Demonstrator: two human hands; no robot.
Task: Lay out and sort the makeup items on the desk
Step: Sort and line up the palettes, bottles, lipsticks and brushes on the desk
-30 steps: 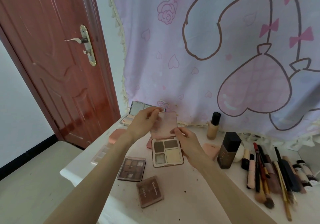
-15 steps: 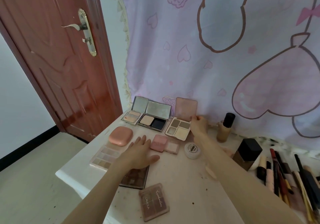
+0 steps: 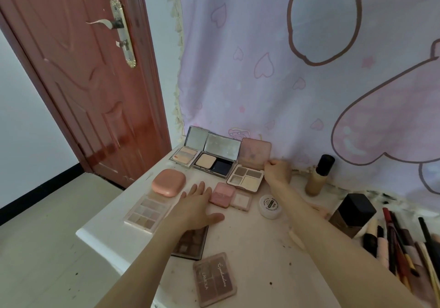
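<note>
An open four-pan palette (image 3: 246, 179) with a pink lid (image 3: 254, 153) stands at the back of the white desk (image 3: 250, 248), its lid leaning on the curtain. My right hand (image 3: 277, 172) pinches the lid's lower right corner. My left hand (image 3: 197, 205) is flat and spread, holding nothing, just above the desk beside a small pink blush (image 3: 222, 194). Its forearm covers part of a dark brown palette (image 3: 192, 243). Two open mirrored compacts (image 3: 215, 159) sit left of the four-pan palette.
A pink rounded compact (image 3: 169, 182) and a clear pale palette (image 3: 146, 212) lie near the desk's left edge. A brown lettered palette (image 3: 214, 279) lies in front. A white jar (image 3: 270, 206), foundation bottle (image 3: 319, 176), dark bottle (image 3: 352, 215) and several brushes (image 3: 404, 248) fill the right.
A second ago both hands held the four-pan palette in the air. It now rests at the back of the desk; my left hand has let go and dropped over the desk.
</note>
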